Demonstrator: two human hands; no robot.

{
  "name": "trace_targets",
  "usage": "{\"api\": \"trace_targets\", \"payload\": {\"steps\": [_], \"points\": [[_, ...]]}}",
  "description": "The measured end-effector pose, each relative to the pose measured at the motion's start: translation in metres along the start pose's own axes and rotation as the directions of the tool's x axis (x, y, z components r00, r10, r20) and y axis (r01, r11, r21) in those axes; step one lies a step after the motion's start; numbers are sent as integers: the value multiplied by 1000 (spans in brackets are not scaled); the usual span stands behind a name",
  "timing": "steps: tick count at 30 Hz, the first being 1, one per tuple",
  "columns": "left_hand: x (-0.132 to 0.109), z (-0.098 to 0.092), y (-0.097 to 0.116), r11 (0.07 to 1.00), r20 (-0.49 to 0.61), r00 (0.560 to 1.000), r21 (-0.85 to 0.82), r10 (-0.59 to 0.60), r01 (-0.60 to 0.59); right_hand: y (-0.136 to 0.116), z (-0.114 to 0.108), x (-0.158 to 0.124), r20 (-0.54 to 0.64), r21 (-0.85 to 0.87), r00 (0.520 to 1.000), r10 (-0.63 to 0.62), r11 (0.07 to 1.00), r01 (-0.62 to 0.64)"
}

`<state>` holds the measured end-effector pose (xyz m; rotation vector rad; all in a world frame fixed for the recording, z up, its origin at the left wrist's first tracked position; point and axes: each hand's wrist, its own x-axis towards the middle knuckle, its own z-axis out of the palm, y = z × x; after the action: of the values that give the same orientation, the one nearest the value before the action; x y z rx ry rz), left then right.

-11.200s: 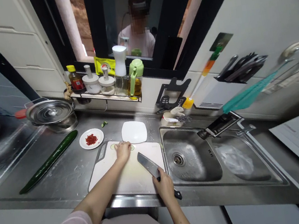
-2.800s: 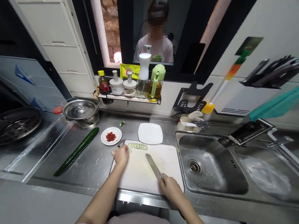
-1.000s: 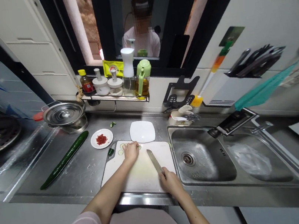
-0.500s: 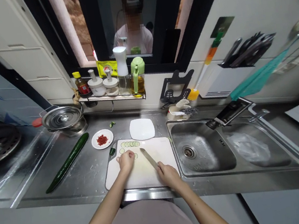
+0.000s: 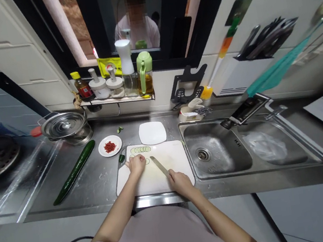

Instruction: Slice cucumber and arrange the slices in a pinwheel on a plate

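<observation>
A kitchen knife [image 5: 159, 166] is in my right hand [image 5: 180, 181], its blade slanting away to the left over the white cutting board [image 5: 164, 183]. My left hand [image 5: 137, 165] is closed, fingertips together over the board; whatever they pinch is hidden. Just right of those fingertips lies one thin cucumber slice [image 5: 147, 161]. Behind them, several cucumber slices [image 5: 140, 150] overlap in a row along the board's far edge. A dark green cucumber end [image 5: 121, 158] rests by the board's handle at the left.
A whole cucumber [image 5: 75, 172] lies on the steel counter at left. Behind the board are a plate of chopped red pieces [image 5: 117, 148] and a white square plate [image 5: 152, 133]. A lidded pot [image 5: 75, 136] stands at back left. The sink [image 5: 218, 149] adjoins the board's right side.
My left hand has shifted slightly forward, closer to the row of slices. The knife stays nearly where it was over the board. The whole view has tilted a little downward.
</observation>
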<state>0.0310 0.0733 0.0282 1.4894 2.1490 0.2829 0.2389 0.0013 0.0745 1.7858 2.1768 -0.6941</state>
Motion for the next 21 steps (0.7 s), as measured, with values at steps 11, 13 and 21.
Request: {"api": "trace_targets", "payload": {"steps": [11,13,21], "points": [[15,0,-6,1000,53,999,7,-13,13,-10,-1,-3,11,-50,1000,-29,998,29],[15,1,-6,1000,50,999,11,-10,10,-12,-1,-2,10,-51,999,-34,998,34],[14,1,-6,1000,40,999,20,-8,7,-16,-3,-2,43,-75,998,-52,996,55]]}}
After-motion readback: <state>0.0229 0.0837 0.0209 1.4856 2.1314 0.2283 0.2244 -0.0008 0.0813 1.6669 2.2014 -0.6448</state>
